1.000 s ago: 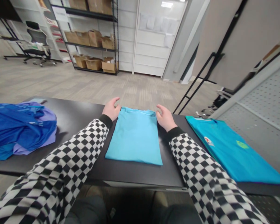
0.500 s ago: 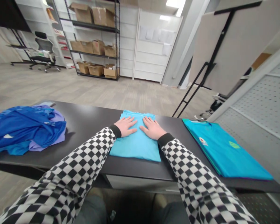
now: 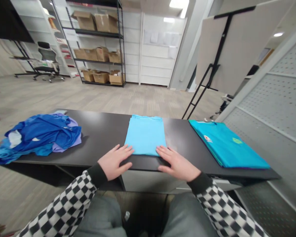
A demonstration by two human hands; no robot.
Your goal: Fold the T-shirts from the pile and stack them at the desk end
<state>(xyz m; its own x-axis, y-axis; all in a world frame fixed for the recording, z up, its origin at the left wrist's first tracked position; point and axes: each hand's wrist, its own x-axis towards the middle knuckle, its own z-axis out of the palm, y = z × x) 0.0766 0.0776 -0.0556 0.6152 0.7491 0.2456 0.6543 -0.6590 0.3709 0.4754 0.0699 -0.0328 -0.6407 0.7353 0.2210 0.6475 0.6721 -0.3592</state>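
A folded light-blue shirt (image 3: pixel 146 134) lies flat in the middle of the dark table (image 3: pixel 101 131), forming a neat rectangle. My left hand (image 3: pixel 115 161) rests at its near left corner, fingers stretched out and fingertips on the cloth. At the near right corner, my right hand (image 3: pixel 176 161) lies the same way, palm down with fingers apart. Neither hand grips anything. To the right is a stack of folded turquoise shirts (image 3: pixel 227 144), the top one bearing a small badge and a green mark. A loose heap of blue clothes (image 3: pixel 46 135), with some purple cloth beneath, sits on the left.
A perforated grey panel (image 3: pixel 273 95) rises beside the table's right end. Beyond the table stand a board on a black stand (image 3: pixel 217 59), a shelf rack (image 3: pixel 98 33) with cardboard boxes, and an office chair (image 3: pixel 46 62).
Both hands came down from the shirt's far corners onto its top, then slid toward me to its near edge. The shirt stays folded. The view has shifted slightly.
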